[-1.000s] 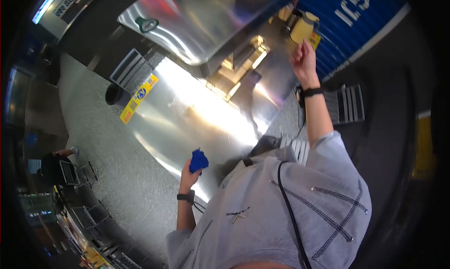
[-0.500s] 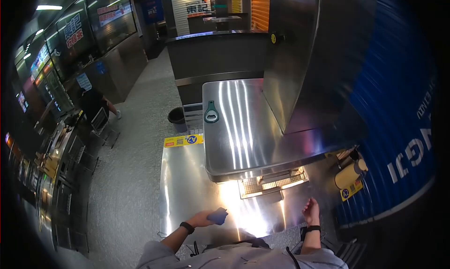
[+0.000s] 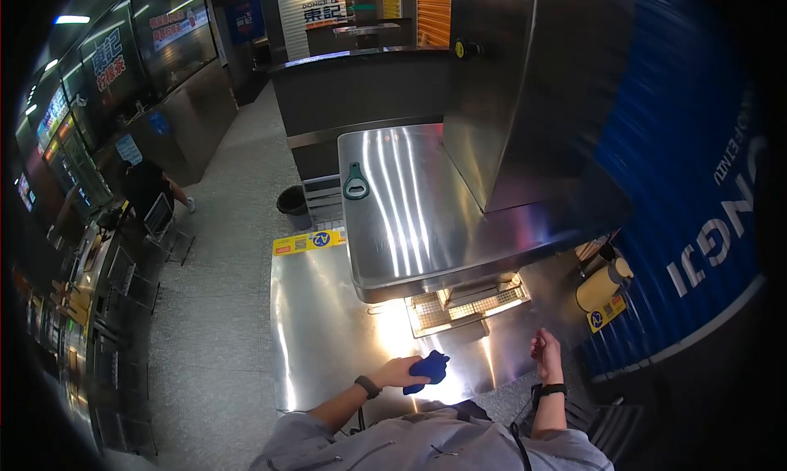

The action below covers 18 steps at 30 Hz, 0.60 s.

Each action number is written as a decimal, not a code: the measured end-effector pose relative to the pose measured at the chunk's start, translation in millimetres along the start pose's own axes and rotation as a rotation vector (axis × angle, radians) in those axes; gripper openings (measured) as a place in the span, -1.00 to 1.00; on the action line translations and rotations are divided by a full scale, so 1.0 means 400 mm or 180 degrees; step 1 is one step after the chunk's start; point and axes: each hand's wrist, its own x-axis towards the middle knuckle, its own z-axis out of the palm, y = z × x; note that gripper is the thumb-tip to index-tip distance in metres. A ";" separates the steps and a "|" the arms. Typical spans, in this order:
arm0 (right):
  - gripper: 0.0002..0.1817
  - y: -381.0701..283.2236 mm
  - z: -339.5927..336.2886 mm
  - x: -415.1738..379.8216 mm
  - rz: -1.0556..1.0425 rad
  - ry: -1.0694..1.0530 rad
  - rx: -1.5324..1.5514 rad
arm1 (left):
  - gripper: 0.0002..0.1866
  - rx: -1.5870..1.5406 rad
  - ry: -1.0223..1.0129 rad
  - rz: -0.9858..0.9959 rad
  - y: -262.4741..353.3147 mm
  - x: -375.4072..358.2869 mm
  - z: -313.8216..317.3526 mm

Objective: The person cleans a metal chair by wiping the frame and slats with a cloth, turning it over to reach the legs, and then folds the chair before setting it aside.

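A crumpled dark blue cloth (image 3: 428, 373) is gripped in my left hand (image 3: 402, 372). It lies over the brightly lit front part of the steel tabletop (image 3: 320, 332). My right hand (image 3: 547, 352) is held up near the table's right side, its fingers curled in and nothing visible in them. Beyond the cloth, a lit metal grill unit with mesh (image 3: 467, 307) sits under the raised steel shelf (image 3: 467, 250). A green-rimmed bottle opener (image 3: 356, 182) rests on that shelf, out of reach of both hands.
A cream-coloured bottle or canister (image 3: 601, 286) stands at the right by the blue corrugated wall (image 3: 680, 184). A steel column (image 3: 512, 94) rises from the shelf. Yellow A2 labels (image 3: 309, 241) mark the table. On the left are a dark bin (image 3: 293, 207) and a seated person (image 3: 147, 188).
My left hand has moved right and slightly up with the blue cloth, into the bright patch. The right hand stays nearly in place, while the view has shifted a little.
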 end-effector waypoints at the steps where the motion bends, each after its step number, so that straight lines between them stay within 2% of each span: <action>1: -0.76 -0.002 -0.004 -0.019 -0.0045 -0.0030 -0.0131 | -0.45 0.0114 -0.0096 0.0081 0.005 0.009 -0.008; 5: -0.78 0.003 -0.068 -0.083 -0.0253 0.0019 -0.0574 | -0.34 0.0217 -0.0166 0.0503 0.014 0.063 -0.002; 8: -0.83 -0.003 -0.142 -0.151 -0.0557 0.0174 -0.0732 | -0.33 0.0270 -0.0391 0.0662 0.021 0.143 0.031; 11: -0.76 -0.007 -0.208 -0.215 -0.0650 0.0268 -0.0392 | -0.31 0.0260 -0.0660 0.0729 0.120 0.206 0.042; 12: -0.72 -0.030 -0.203 -0.250 -0.0476 0.0242 -0.0346 | -0.31 0.0246 -0.0781 0.0719 0.159 0.224 0.054; 13: -0.62 -0.004 -0.241 -0.244 -0.0483 0.0117 -0.0288 | -0.34 0.0146 -0.0784 0.0673 0.199 0.236 0.069; 14: -0.58 -0.039 -0.232 -0.270 -0.0346 0.0038 -0.0450 | -0.36 0.0051 -0.0805 0.0616 0.242 0.245 0.090; 15: -0.53 -0.011 -0.284 -0.248 -0.0478 -0.0372 -0.0541 | -0.39 -0.0087 -0.0885 0.0665 0.284 0.250 0.110; 18: -0.42 -0.013 -0.294 -0.240 -0.0537 -0.0843 -0.0655 | -0.45 -0.0365 -0.1058 0.0580 0.405 0.252 0.174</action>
